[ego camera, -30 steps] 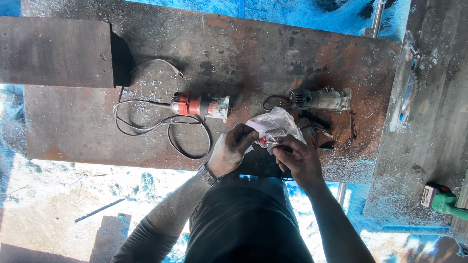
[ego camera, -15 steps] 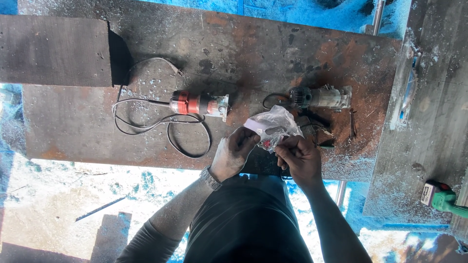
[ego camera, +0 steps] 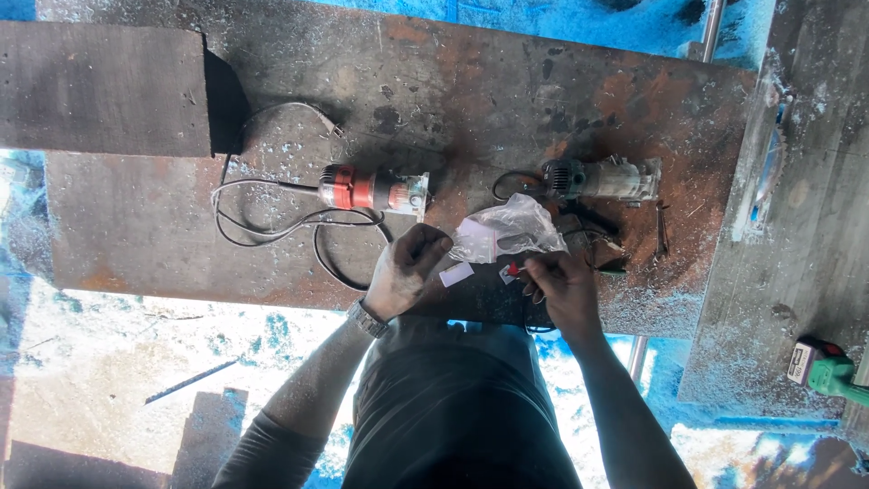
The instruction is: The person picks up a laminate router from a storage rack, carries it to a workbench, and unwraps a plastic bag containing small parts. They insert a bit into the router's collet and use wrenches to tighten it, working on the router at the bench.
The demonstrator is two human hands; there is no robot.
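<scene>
My left hand (ego camera: 407, 270) is curled at the left edge of a crumpled clear plastic bag (ego camera: 507, 228) and grips it there. The bag rests on a rusty metal worktop (ego camera: 272, 263). Just below the bag, the fingertips of my right hand (ego camera: 563, 292) pinch a small red-and-white part (ego camera: 513, 269). A small white slip (ego camera: 455, 273) lies on the worktop between my hands. I wear a wristwatch (ego camera: 367, 317) on the left wrist.
An orange-red power tool (ego camera: 371, 190) lies left of the bag, its cord (ego camera: 272, 226) looped on the worktop. A grey power tool (ego camera: 602, 178) lies behind the bag. A dark board (ego camera: 100, 86) sits at the back left. A green tool (ego camera: 828, 371) is at the right edge.
The bag has come down from between my raised hands onto the worktop. My right hand has drawn back from it, now pinching the small red-and-white part.
</scene>
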